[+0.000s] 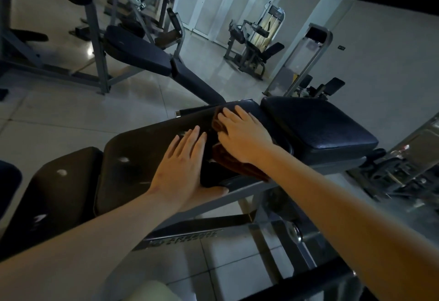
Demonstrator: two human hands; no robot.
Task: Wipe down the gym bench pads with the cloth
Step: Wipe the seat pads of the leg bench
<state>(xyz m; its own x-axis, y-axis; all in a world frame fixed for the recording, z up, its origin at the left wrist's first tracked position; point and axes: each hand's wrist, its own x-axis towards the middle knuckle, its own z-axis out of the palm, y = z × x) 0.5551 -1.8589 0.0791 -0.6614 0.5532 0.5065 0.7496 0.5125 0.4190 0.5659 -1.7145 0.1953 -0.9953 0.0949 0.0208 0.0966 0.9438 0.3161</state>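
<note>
Dim gym, black pad [142, 158]: right hand [242, 134] is pressing spread fingers flat onto the brown cloth [228, 160] beneath it; left hand [183, 165] is lying flat just beside.

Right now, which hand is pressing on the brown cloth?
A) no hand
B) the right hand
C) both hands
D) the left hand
B: the right hand lies with straight fingers on the brown cloth on the bench pad, while the left hand rests on bare pad beside it.
</note>
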